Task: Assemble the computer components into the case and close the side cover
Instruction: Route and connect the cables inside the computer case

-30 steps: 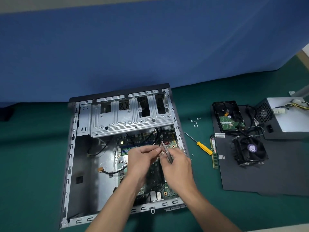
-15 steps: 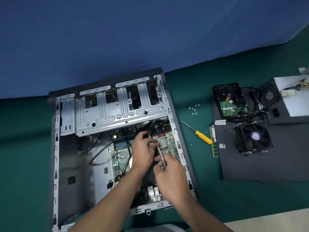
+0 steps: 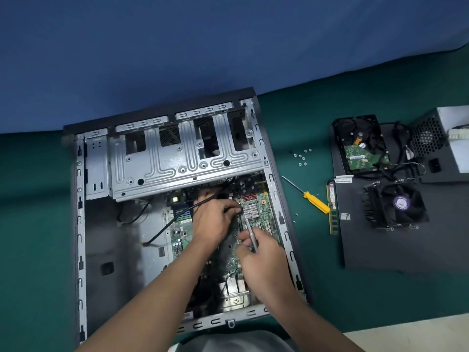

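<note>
An open grey computer case (image 3: 78,224) lies flat on the green table, with a green motherboard (image 3: 264,214) inside its right half. My left hand (image 3: 215,219) is over the board, fingers curled, pinching something small beside the silver heatsink (image 3: 250,210); a black cable runs past it. My right hand (image 3: 261,255) grips a thin metal tool (image 3: 250,232) whose tip points toward the heatsink. A metal drive cage (image 3: 182,158) spans the case's far end.
Right of the case lie a yellow-handled screwdriver (image 3: 314,201), several loose screws (image 3: 302,156) and a RAM stick (image 3: 332,209). On the black side panel (image 3: 406,250) rest a hard drive (image 3: 360,146), a cooler fan (image 3: 396,207) and a power supply (image 3: 446,146).
The view has tilted down and shifted, so the case sits lower and more central. Both hands stay over the board near the heatsink, and the tool tip has edged closer to my left fingers.
</note>
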Tool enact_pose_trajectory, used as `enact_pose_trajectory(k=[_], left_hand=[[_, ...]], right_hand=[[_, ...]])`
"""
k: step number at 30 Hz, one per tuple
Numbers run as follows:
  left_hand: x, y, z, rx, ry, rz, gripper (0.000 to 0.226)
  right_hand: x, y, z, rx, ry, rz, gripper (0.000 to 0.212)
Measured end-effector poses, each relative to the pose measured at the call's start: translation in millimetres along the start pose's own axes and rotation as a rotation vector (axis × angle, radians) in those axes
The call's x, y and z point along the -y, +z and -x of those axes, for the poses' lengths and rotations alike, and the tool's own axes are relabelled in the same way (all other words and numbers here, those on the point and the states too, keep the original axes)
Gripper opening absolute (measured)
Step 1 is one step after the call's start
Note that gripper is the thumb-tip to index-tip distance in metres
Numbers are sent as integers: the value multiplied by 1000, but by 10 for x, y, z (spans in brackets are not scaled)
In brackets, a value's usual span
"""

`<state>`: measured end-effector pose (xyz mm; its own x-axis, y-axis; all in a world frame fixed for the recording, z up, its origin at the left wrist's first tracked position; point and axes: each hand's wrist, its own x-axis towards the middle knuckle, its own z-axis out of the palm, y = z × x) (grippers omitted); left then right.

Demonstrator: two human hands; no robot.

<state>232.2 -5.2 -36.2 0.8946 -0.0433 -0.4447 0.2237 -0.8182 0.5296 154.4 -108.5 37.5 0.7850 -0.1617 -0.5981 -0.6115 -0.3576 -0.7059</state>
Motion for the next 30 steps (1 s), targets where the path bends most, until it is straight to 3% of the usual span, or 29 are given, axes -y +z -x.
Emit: enact_pose_trajectory(k=[13,19,30], left_hand=[[195,50,-182,190,141,-215,22],[131,-28,-223,70,341,-440,23],[132,-65,-223,-5,361,-552,17]], right_hand=[[-26,-4,-24,29,80,-65,10],[-37,6,-44,37,103,-63,12],[-63,22,-78,37,112,-60,13]])
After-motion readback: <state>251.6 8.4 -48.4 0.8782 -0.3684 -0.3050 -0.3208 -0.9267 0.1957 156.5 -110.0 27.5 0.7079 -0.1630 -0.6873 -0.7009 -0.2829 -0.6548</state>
